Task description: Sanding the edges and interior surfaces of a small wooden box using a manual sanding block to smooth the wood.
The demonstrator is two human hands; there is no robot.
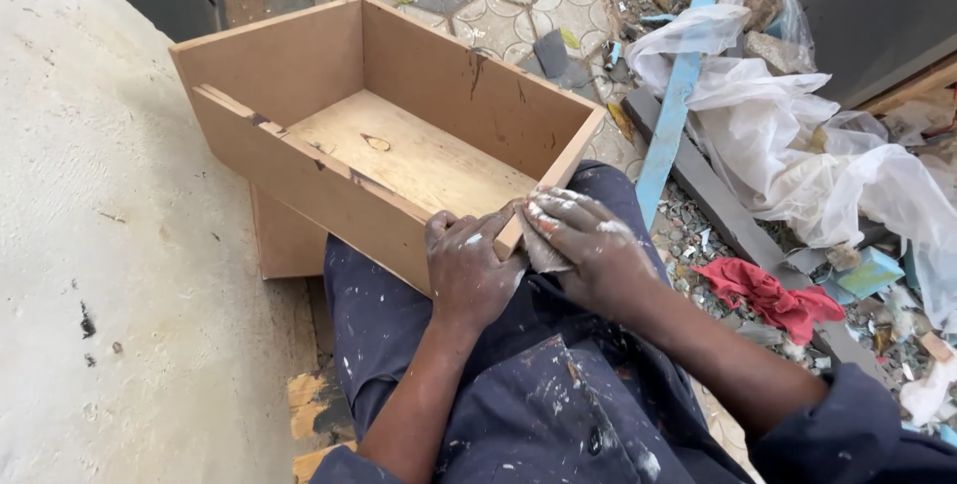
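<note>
Fibreboard drawer box (pixel 399 145) on my lap; left hand (pixel 469 270) grips its corner, right hand (pixel 588 245) presses sandpaper (pixel 543 255) there. Mid-sanding; next stroke likely needs firm bracing.

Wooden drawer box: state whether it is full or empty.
Empty: the wooden drawer box shows only its bare plywood bottom; nothing lies inside.

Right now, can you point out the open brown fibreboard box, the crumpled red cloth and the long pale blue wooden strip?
open brown fibreboard box (pixel 454 95): head view, inner face of far wall.
crumpled red cloth (pixel 768 297): head view, middle folds.
long pale blue wooden strip (pixel 673 105): head view, mid-length.
</note>
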